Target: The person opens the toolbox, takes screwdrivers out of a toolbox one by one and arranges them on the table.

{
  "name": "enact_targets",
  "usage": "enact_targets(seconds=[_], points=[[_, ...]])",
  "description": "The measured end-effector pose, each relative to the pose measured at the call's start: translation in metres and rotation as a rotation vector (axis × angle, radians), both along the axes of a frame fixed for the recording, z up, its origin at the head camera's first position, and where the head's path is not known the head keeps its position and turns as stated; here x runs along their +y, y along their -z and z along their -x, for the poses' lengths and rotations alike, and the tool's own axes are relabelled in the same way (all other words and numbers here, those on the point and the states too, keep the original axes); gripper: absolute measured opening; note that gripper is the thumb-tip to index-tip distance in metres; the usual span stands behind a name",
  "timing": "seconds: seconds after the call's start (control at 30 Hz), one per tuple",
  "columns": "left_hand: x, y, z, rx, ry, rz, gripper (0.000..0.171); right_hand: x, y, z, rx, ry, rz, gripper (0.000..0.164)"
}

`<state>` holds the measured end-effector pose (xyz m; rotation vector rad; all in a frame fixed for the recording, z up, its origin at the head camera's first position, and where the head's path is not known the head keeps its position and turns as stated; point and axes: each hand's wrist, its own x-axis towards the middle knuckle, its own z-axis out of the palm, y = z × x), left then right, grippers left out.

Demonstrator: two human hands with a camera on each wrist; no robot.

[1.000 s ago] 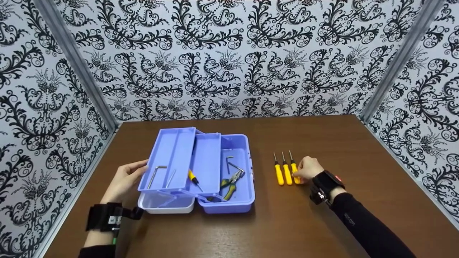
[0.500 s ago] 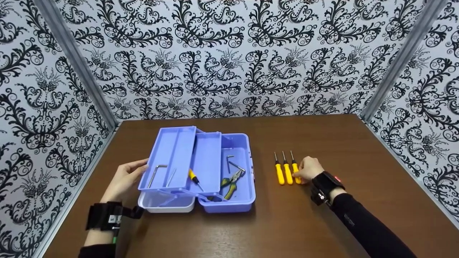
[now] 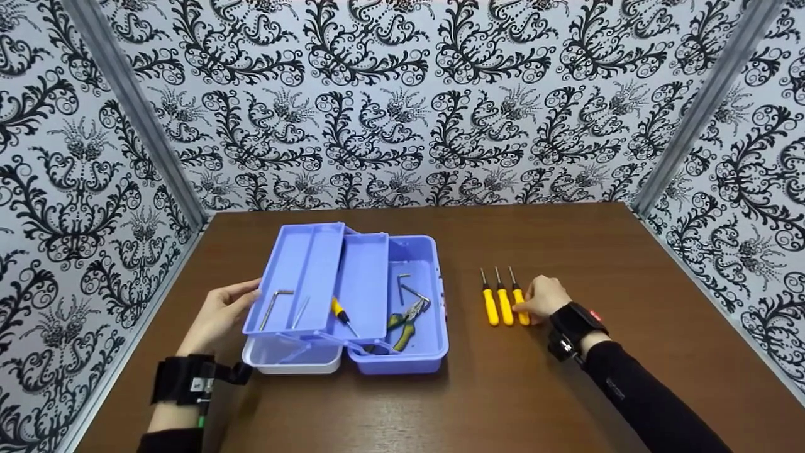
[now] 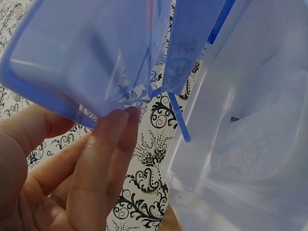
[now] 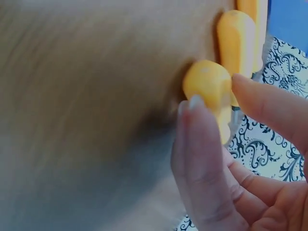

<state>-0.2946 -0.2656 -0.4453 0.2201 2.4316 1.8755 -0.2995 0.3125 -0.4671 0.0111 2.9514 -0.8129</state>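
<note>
In the head view my left hand [image 3: 216, 314] grips the outer side of the upper tray [image 3: 286, 261] of a lilac toolbox [image 3: 402, 365]. The left wrist view shows the thumb and fingers on either side of the tray's edge. My right hand [image 3: 546, 296] pinches the yellow handle of the rightmost screwdriver [image 3: 517, 296], which lies on the brown table. Close up, the handle end [image 5: 208, 84] sits between thumb and fingertips. Left of it lie a second screwdriver [image 3: 505, 307] and a third screwdriver [image 3: 489, 307], side by side, blades pointing away from me.
The toolbox trays are fanned out over its white lid [image 3: 295, 368]. An L-shaped hex key [image 3: 269, 309] lies in the upper tray, a yellow-black screwdriver [image 3: 339, 312] in the middle one. Pliers [image 3: 405, 330] and more hex keys [image 3: 400, 289] lie in the base. Patterned walls enclose the table.
</note>
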Motion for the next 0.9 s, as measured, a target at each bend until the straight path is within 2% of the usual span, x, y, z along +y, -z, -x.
enact_targets(seconds=[0.23, 0.3, 0.53, 0.7, 0.9], points=[[-0.001, 0.001, 0.000, -0.002, 0.008, -0.007, 0.045, -0.007, -0.014, -0.003, 0.070, -0.003, -0.128, 0.023], [-0.001, 0.001, 0.000, 0.006, 0.007, -0.001, 0.045, -0.012, -0.019, -0.004, 0.079, -0.003, -0.156, 0.027], [-0.001, -0.001, 0.000, 0.019, 0.005, 0.028, 0.044, -0.033, -0.034, -0.007, 0.135, -0.017, -0.269, 0.056], [0.000, -0.003, -0.002, -0.012, 0.009, -0.011, 0.046, -0.046, -0.038, -0.009, 0.193, -0.070, -0.316, 0.063], [0.002, -0.001, -0.002, -0.023, 0.005, -0.055, 0.046, -0.066, -0.042, -0.009, 0.244, -0.123, -0.318, 0.067]])
